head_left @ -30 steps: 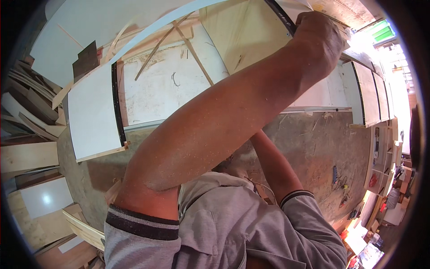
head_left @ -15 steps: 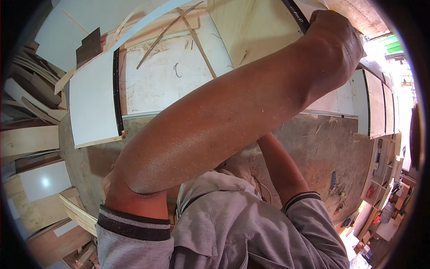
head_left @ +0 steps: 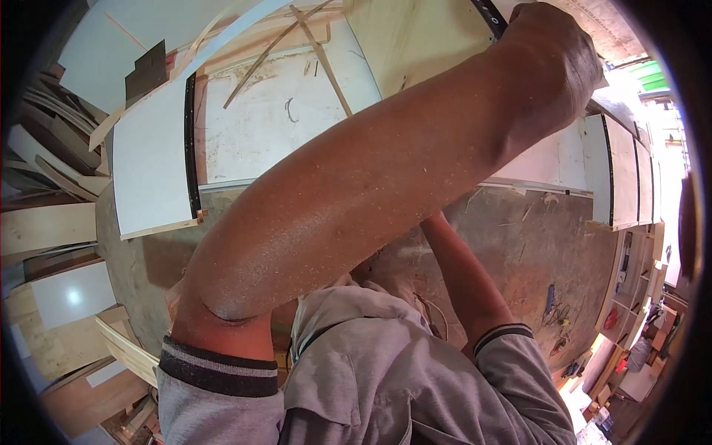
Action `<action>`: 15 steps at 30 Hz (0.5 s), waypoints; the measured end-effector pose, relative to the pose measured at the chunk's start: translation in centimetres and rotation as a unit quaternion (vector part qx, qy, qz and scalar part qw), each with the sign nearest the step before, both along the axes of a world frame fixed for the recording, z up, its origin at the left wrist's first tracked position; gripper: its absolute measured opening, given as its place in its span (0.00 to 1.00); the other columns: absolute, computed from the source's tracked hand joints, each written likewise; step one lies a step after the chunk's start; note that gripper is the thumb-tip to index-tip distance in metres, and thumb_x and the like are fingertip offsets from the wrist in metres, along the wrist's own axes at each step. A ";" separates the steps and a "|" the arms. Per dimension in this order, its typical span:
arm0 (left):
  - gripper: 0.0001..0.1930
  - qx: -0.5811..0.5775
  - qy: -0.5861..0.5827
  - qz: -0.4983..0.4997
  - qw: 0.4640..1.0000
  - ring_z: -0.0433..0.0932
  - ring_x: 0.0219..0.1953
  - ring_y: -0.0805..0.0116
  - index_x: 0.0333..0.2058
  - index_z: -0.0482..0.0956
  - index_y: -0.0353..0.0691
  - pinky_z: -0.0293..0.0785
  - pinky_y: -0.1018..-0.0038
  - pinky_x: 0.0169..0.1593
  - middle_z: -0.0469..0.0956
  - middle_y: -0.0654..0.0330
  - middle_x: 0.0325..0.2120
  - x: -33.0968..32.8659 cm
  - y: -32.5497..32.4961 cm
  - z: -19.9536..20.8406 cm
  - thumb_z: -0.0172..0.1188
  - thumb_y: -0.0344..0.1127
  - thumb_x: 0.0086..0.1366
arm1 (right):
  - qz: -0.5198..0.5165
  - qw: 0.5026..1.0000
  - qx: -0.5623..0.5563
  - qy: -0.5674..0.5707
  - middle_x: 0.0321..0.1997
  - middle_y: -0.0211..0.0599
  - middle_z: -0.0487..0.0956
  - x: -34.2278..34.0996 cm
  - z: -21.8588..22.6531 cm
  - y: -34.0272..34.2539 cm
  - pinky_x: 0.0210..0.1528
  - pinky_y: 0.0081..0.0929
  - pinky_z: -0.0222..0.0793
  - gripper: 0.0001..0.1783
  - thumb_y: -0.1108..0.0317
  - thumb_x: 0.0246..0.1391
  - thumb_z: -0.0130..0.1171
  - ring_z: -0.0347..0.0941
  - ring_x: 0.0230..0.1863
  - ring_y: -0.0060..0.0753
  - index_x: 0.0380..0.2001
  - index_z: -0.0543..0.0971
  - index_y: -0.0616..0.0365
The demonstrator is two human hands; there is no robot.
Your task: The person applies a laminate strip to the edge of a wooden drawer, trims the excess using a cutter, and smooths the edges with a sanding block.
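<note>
My left forearm crosses the whole view from lower left to upper right. At its end my left hand is closed, its fingers curled beside a black metal rail on the edge of a pale plywood panel. What the fingers grip is hidden behind the back of the hand. My right forearm rises from the grey sleeve and passes behind the left one, which hides my right hand. A white board with thin wooden strips on it lies beyond the left forearm.
To the left stands a white panel with a black rail along its edge. More white panels with black rails are at the right. Stacked boards line the left side. Cables lie on the concrete floor.
My left forearm and hand have shifted slightly up and left in view. The black rail beside the hand also appears a little farther left. Both arms keep nearly the same pose.
</note>
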State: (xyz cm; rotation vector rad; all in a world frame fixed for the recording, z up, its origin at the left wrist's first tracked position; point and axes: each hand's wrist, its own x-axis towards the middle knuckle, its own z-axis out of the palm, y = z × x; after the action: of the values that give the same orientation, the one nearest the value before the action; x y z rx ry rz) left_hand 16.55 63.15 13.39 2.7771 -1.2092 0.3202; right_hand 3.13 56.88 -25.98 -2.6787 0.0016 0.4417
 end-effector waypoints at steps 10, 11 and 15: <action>0.14 -0.012 -0.012 -0.004 1.000 0.86 0.41 0.63 0.42 0.86 0.46 0.81 0.64 0.37 0.86 0.61 0.39 -1.5 1.8 0.9 0.66 0.34 0.54 | 0.080 0.985 0.043 -0.148 0.29 0.63 0.81 -2.7 -0.7 -1.5 0.40 0.62 0.73 0.13 0.62 0.66 0.47 0.80 0.36 0.71 0.47 0.68 0.59; 0.14 -0.011 -0.012 -0.006 1.000 0.86 0.41 0.63 0.42 0.86 0.45 0.82 0.64 0.37 0.86 0.60 0.39 -1.4 1.7 0.9 0.66 0.34 0.54 | 0.067 0.987 0.054 -0.137 0.29 0.63 0.81 -2.9 -0.5 -1.4 0.40 0.62 0.73 0.13 0.62 0.66 0.47 0.80 0.36 0.71 0.46 0.69 0.59; 0.14 -0.019 -0.011 -0.005 1.000 0.86 0.41 0.63 0.41 0.86 0.45 0.82 0.64 0.38 0.87 0.60 0.39 -1.4 2.1 1.0 0.66 0.34 0.54 | -0.012 0.991 0.061 -0.120 0.30 0.63 0.81 -3.4 1.3 -1.1 0.42 0.63 0.73 0.14 0.59 0.65 0.51 0.79 0.38 0.71 0.46 0.69 0.58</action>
State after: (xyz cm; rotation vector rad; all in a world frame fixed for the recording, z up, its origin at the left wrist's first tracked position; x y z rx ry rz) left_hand 15.17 65.25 14.40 2.7421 -1.2080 0.3697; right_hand -0.23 55.79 -24.65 -2.5906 -0.0611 0.1067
